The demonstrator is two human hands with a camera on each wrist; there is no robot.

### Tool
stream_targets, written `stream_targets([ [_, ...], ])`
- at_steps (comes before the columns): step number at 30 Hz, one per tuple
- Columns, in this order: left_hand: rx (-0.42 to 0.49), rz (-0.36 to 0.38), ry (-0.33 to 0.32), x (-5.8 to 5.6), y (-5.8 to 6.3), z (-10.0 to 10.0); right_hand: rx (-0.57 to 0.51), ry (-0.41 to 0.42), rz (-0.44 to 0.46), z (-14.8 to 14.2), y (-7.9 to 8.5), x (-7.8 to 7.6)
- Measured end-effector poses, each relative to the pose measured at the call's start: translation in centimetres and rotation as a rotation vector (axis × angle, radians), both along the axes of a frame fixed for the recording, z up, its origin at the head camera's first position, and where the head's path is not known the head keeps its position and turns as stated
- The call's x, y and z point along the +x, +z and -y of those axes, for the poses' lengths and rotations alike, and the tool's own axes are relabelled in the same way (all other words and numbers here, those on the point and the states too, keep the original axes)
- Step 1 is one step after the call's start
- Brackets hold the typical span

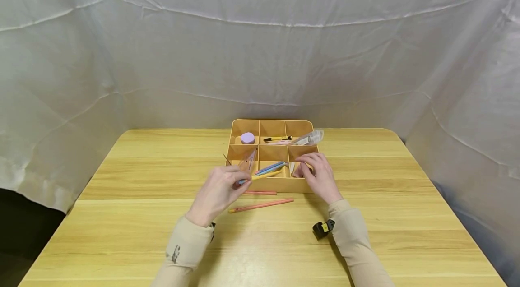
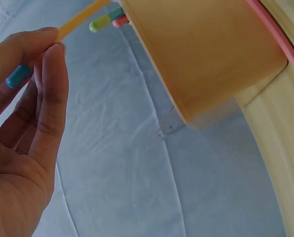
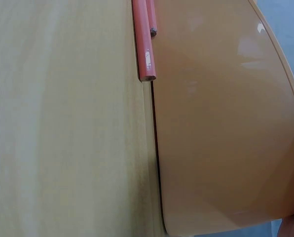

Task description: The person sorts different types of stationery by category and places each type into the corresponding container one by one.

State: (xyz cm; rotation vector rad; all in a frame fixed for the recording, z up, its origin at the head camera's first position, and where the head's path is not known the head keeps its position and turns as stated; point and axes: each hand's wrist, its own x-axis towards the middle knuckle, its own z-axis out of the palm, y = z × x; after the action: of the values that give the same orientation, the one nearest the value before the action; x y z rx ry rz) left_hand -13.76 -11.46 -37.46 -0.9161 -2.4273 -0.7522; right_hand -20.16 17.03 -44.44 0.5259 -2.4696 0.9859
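Observation:
My left hand (image 1: 221, 190) pinches a yellow pencil (image 2: 83, 20) with a blue end between thumb and fingertips, above the front edge of an orange desk organizer (image 1: 284, 184). The pencil slants over the front middle compartment, where several blue and pink pencils (image 1: 269, 168) lie. My right hand (image 1: 321, 176) reaches over the front right compartment, its fingers bent downward beside a white piece (image 1: 292, 168) and a pinkish thing (image 1: 298, 171). I cannot tell whether those fingers hold anything. In the right wrist view only a bit of skin shows at the lower right corner.
Two pink pencils (image 1: 262, 205) lie on the table before the organizer. In its front left compartment stand a clear set square (image 1: 248, 160) and a thin brown stick (image 1: 226, 159). Behind are a purple round box (image 1: 248, 138), a black-and-yellow pen (image 1: 278, 138) and a clear case (image 1: 309, 138).

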Motion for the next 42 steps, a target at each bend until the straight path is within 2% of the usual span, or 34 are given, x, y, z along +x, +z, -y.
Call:
stream_targets([
  [4, -0.008, -0.021, -0.007, -0.2, -0.5, -0.4, 0.001, -0.001, 0.000, 0.0, 0.0, 0.0],
  [10, 0.002, -0.027, 0.017, -0.4, -0.9, -0.7, 0.008, -0.001, -0.004, 0.0, 0.0, 0.0],
  [14, -0.023, -0.022, 0.030, -0.4, -1.1, -0.9, 0.006, 0.005, -0.007, 0.1, 0.0, 0.0],
  [25, -0.091, 0.029, 0.068, -0.3, -1.3, -1.4, 0.003, 0.003, -0.003, 0.1, 0.0, 0.0],
  [33, -0.108, 0.046, 0.070, -0.2, -1.4, -1.4, 0.004, 0.007, -0.011, 0.1, 0.1, 0.0],
  [39, -0.067, 0.089, 0.061, -0.3, -1.2, -1.4, 0.006, 0.002, -0.006, 0.1, 0.1, 0.0],
  [42, -0.056, 0.111, 0.031, -0.1, -0.9, -1.3, 0.004, 0.000, 0.000, 0.1, 0.1, 0.1],
])
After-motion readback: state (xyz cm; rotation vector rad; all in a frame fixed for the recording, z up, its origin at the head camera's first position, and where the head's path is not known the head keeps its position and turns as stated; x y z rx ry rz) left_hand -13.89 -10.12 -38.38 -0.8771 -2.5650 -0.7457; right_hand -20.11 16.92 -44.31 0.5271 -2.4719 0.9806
